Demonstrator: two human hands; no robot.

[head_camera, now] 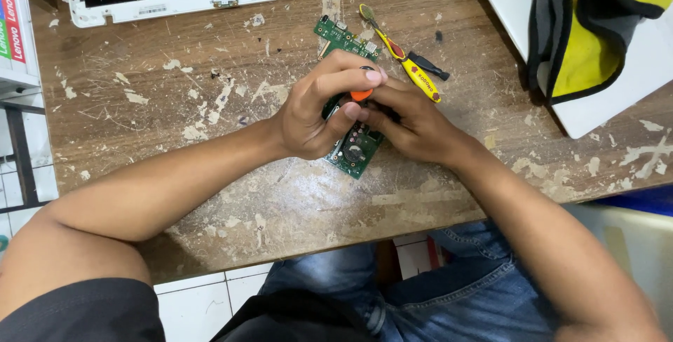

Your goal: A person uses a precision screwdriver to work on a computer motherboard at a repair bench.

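A green circuit board [356,151] lies on the worn wooden table [210,104], running from the far middle toward me; my hands cover its centre. My left hand [319,107] curls over an orange-topped screwdriver [362,94] that stands on the board, fingertips pressed on its cap. My right hand [413,125] meets it from the right, fingers pinched around the tool's shaft low down. The tip of the tool is hidden between my fingers.
A yellow-handled tool [413,72] and a small black part [427,66] lie just beyond my right hand. An opened white laptop shell [175,2] sits at the far edge. A yellow and grey cloth [603,19] rests on a white panel [617,97] at right.
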